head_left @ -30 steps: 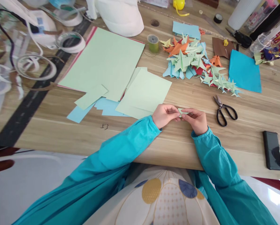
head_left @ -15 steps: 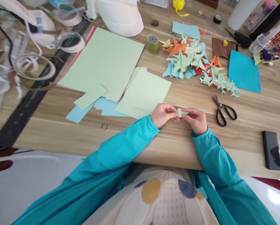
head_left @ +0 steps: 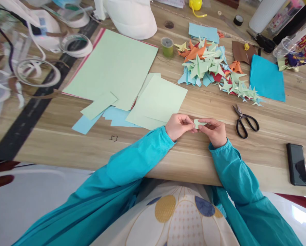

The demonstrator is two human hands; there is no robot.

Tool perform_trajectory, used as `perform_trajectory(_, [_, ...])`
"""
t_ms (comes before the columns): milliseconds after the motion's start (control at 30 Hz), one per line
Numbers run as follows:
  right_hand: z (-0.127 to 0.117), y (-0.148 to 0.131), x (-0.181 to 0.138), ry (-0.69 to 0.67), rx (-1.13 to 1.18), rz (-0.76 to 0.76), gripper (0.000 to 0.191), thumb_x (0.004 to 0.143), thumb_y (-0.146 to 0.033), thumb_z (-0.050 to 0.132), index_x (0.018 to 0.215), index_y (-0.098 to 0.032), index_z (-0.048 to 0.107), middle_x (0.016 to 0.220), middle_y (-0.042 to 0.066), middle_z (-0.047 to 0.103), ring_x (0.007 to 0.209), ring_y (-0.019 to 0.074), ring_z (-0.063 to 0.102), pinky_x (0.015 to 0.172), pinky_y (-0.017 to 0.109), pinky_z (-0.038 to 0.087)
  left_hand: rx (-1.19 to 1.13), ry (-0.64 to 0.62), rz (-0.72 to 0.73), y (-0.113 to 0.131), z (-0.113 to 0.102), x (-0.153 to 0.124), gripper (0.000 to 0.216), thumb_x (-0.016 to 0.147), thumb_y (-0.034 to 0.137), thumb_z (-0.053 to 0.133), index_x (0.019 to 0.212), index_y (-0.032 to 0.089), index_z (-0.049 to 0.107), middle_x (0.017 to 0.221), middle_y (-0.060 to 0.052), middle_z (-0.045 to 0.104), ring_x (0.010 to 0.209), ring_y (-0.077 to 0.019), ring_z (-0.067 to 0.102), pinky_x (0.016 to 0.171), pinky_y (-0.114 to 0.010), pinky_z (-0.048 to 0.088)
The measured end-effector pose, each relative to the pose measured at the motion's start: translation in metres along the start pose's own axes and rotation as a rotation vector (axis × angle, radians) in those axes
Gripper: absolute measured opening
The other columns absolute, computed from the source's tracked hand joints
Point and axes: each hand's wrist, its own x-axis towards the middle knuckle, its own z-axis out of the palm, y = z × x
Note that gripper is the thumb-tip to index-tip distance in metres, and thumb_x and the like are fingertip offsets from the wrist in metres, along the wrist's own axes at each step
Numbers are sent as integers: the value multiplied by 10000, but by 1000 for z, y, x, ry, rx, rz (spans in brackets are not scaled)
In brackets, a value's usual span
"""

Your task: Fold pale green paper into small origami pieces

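A small folded piece of pale green paper is pinched between both hands just above the wooden table. My left hand grips its left end with curled fingers. My right hand grips its right end between thumb and forefinger. Both sleeves are teal. Pale green sheets lie directly behind the hands, overlapping light blue sheets.
A heap of folded paper cranes in green, blue and orange lies at the back right, beside a teal sheet. Black scissors lie right of my right hand, a phone near the front edge. Green thread spool, tape rolls at left.
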Motion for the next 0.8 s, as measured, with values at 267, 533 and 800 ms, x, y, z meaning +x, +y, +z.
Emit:
perform_trajectory(267, [-4,7,1,11,-11,-17,253,568,-322,781,781,-207,709,633,-1,680,505,119,599,489,262,511,-147,-13,-73,2,-1,0,187,563,95,676,538,111,492,572,-17,641,525,-160,654,529,-261,534])
perform_trajectory(533, [-4,7,1,14,35,-21,251,548,-315,796,765,-220,710,639,-8,680,509,117,600,512,267,526,-49,-124,-127,4,-3,0,259,642,294,732,715,102,574,586,-30,649,484,-149,634,479,-251,523])
perform_trajectory(800, [-4,7,1,1,13,-4,272,554,-341,790,781,-214,710,631,-4,677,524,124,610,522,269,532,-9,-164,-135,1,-4,1,226,664,275,727,679,86,605,584,-48,656,444,-130,607,461,-248,514])
